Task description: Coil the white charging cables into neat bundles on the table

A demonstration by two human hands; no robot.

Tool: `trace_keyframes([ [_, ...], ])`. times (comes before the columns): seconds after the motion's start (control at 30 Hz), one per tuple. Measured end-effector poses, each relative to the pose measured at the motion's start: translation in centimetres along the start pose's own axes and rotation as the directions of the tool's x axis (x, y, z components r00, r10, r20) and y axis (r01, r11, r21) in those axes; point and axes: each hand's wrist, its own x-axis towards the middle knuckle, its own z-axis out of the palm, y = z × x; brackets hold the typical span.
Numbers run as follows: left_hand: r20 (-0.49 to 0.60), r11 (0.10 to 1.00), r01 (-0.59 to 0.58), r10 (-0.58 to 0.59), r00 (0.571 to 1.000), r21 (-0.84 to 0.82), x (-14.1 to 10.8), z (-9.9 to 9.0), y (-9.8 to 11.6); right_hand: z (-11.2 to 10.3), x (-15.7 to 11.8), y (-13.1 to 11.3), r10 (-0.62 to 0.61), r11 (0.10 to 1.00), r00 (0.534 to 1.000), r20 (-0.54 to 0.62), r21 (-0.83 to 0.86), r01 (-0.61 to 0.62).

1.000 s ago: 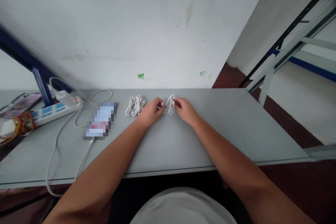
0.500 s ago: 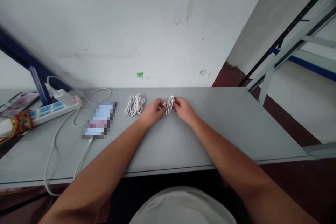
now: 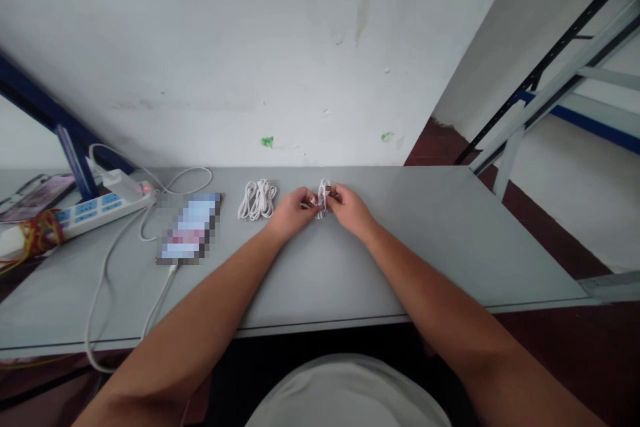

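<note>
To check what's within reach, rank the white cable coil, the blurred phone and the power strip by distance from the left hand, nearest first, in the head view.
1. White cable coil: just left of the left hand, on the table.
2. Blurred phone: farther left, on the table.
3. Power strip: farthest, toward the table's left end.

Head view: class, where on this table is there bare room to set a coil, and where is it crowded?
Widest bare patch: the table right of the right hand, to its end. Another lies between the forearms. Crowded: the left end, with power strip, cords and blurred phone, and the left hand at the held cable beside the coil.
</note>
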Motion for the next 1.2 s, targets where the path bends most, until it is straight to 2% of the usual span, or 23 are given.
trace_keyframes([
  [0.23, -0.037, 1.000, 0.006, -0.005, 0.999, 0.017, -0.3, 0.0, 0.7, 0.3, 0.0, 0.0, 0.021, 1.000, 0.998, -0.061, -0.008, -0.022],
  [0.5, -0.086, 0.996, 0.055, -0.049, 0.995, 0.064, -0.5, -0.2, 1.4, 0.8, -0.1, 0.5, 0.119, 0.989, 0.992, -0.034, 0.095, -0.115],
  [0.87, -0.115, 0.997, -0.076, 0.076, 0.990, -0.002, -0.1, -0.4, 0.5, 0.9, 0.2, 0.2, 0.206, 0.940, 0.979, 0.013, 0.275, -0.201],
  [1.0, -0.108, 0.996, -0.091, 0.091, 0.990, 0.008, -0.2, -0.5, 0.7, 0.9, 0.3, 0.0, 0.172, 0.957, 0.983, 0.060, 0.228, -0.181],
  [1.2, -0.088, 0.998, 0.006, -0.011, 0.996, -0.057, -0.2, -0.4, 0.9, 0.5, -0.1, -0.8, 0.128, 0.986, 0.988, 0.083, 0.095, -0.135],
])
